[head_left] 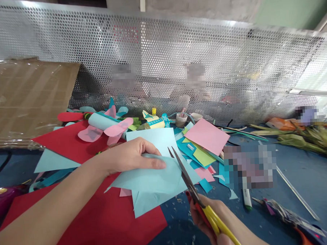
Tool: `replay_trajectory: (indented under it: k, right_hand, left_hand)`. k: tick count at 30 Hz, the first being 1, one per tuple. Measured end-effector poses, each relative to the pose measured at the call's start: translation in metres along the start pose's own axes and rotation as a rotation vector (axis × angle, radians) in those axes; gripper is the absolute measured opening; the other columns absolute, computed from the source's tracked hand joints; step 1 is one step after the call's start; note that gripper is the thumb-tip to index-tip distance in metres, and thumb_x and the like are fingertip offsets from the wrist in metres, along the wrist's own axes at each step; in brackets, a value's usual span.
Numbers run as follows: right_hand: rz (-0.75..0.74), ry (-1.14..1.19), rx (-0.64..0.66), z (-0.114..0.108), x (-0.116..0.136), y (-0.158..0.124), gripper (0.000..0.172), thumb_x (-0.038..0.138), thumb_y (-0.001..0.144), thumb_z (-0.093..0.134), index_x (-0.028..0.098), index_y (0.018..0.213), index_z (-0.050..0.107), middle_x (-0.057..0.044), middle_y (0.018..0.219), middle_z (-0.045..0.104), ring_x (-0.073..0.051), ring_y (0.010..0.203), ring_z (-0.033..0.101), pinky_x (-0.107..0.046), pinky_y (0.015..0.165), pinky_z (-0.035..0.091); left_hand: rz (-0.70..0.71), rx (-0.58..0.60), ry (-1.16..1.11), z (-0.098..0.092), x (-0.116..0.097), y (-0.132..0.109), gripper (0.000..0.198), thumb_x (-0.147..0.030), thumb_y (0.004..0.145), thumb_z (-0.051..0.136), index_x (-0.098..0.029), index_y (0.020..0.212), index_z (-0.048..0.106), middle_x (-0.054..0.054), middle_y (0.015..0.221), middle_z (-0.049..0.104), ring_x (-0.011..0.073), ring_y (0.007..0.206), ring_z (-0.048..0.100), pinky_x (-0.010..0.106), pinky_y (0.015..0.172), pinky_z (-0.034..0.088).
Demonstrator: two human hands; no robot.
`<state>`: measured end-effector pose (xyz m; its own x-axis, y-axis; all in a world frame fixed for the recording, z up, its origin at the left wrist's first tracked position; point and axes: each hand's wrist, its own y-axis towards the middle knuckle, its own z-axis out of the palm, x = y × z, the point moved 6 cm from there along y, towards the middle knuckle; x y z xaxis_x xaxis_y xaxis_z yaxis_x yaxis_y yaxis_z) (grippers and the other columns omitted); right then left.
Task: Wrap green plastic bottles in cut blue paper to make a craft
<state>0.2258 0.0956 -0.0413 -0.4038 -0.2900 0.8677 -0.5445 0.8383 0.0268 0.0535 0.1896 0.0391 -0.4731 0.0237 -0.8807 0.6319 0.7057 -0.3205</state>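
My left hand (132, 156) pinches a folded light blue sheet of paper (155, 180) and holds it just above the table. My right hand (211, 221) grips scissors (190, 186) with yellow and red handles. Their blades are apart and bite into the right side of the blue sheet. A large red sheet (103, 222) lies under the blue paper.
A paper craft with pink wings (106, 126) and other paper rolls sit behind. Pink (207, 135), green and blue paper scraps lie to the right. A white marker (247, 200), a glue gun (298, 221), green leaves (310, 137), cardboard (24, 99) and a perforated metal screen (176, 53) surround the blue table.
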Motion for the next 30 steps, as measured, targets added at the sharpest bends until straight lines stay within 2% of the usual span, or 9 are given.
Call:
replay_trajectory:
  k: [12, 14, 17, 20, 22, 24, 27, 28, 30]
  right_hand:
    - [0.119, 0.209, 0.104, 0.0, 0.007, 0.0, 0.08, 0.096, 0.065, 0.032, 0.019, 0.08, 0.047, 0.003, 0.062, 0.041, -0.009, 0.053, 0.031, -0.025, 0.047, 0.023]
    - [0.115, 0.213, 0.09, 0.0, 0.006, -0.001, 0.078, 0.095, 0.065, 0.034, 0.019, 0.078, 0.047, 0.003, 0.063, 0.041, -0.009, 0.053, 0.031, -0.025, 0.047, 0.022]
    - [0.172, 0.301, 0.053, 0.005, -0.005, -0.004, 0.075, 0.093, 0.065, 0.038, 0.019, 0.074, 0.047, 0.004, 0.063, 0.041, -0.007, 0.05, 0.029, -0.024, 0.044, 0.021]
    - [0.418, 0.576, 0.013, 0.013, -0.028, -0.005, 0.078, 0.095, 0.064, 0.033, 0.02, 0.076, 0.049, 0.007, 0.056, 0.041, -0.005, 0.04, 0.03, -0.019, 0.037, 0.024]
    - [0.551, 0.761, -0.007, 0.017, -0.036, -0.002, 0.083, 0.099, 0.057, 0.028, 0.02, 0.072, 0.049, 0.008, 0.048, 0.039, -0.005, 0.032, 0.032, -0.017, 0.03, 0.027]
    - [0.586, 0.881, -0.037, 0.015, -0.035, 0.004, 0.086, 0.102, 0.05, 0.026, 0.02, 0.064, 0.048, 0.008, 0.043, 0.039, -0.005, 0.027, 0.033, -0.017, 0.024, 0.029]
    - [0.558, 0.97, -0.074, 0.007, -0.027, 0.012, 0.088, 0.103, 0.045, 0.027, 0.019, 0.059, 0.047, 0.008, 0.039, 0.039, -0.004, 0.024, 0.032, -0.016, 0.021, 0.031]
    - [0.536, 0.982, -0.09, 0.005, -0.025, 0.014, 0.088, 0.103, 0.044, 0.028, 0.019, 0.059, 0.047, 0.008, 0.039, 0.039, -0.003, 0.024, 0.032, -0.015, 0.021, 0.031]
    - [0.489, 0.989, -0.115, 0.003, -0.021, 0.016, 0.087, 0.103, 0.044, 0.03, 0.019, 0.059, 0.047, 0.009, 0.039, 0.038, -0.003, 0.024, 0.033, -0.015, 0.021, 0.032]
  left_hand:
    - [0.01, -0.037, 0.224, -0.009, 0.0, -0.002, 0.025, -0.047, 0.072, 0.072, -0.022, 0.076, 0.073, 0.0, 0.075, 0.072, 0.0167, 0.066, 0.064, 0.023, 0.055, 0.045]
    - [0.087, -0.138, 0.361, -0.014, -0.005, -0.001, 0.026, -0.048, 0.073, 0.07, -0.023, 0.078, 0.074, 0.0, 0.075, 0.07, 0.0175, 0.07, 0.063, 0.024, 0.058, 0.044]
    - [0.21, -0.454, 0.576, -0.027, -0.014, -0.003, 0.03, -0.048, 0.071, 0.07, -0.026, 0.092, 0.073, -0.001, 0.081, 0.068, 0.0195, 0.079, 0.061, 0.027, 0.068, 0.043]
    - [0.333, -0.786, 0.724, -0.031, -0.026, -0.013, 0.028, -0.041, 0.072, 0.069, -0.024, 0.094, 0.067, 0.0, 0.089, 0.067, 0.0219, 0.09, 0.06, 0.03, 0.078, 0.042]
    - [0.329, -0.837, 0.727, -0.025, -0.03, -0.016, 0.019, -0.04, 0.078, 0.061, -0.022, 0.084, 0.064, 0.0, 0.08, 0.066, 0.0201, 0.08, 0.061, 0.028, 0.07, 0.041]
    - [0.22, -0.649, 0.631, -0.009, -0.025, -0.009, 0.026, -0.044, 0.084, 0.053, -0.022, 0.072, 0.062, -0.002, 0.062, 0.062, 0.0161, 0.059, 0.057, 0.025, 0.055, 0.037]
    - [0.005, -0.035, 0.39, 0.042, -0.002, 0.004, 0.043, -0.055, 0.087, 0.047, -0.021, 0.062, 0.059, -0.002, 0.049, 0.059, 0.0136, 0.044, 0.049, 0.023, 0.046, 0.035]
    - [-0.029, 0.101, 0.315, 0.057, 0.006, 0.006, 0.045, -0.057, 0.088, 0.045, -0.021, 0.063, 0.059, -0.002, 0.047, 0.057, 0.0142, 0.045, 0.051, 0.023, 0.05, 0.039]
    - [-0.062, 0.188, 0.24, 0.074, 0.021, 0.014, 0.052, -0.064, 0.088, 0.04, -0.021, 0.062, 0.055, -0.002, 0.045, 0.054, 0.0152, 0.047, 0.052, 0.024, 0.053, 0.041]
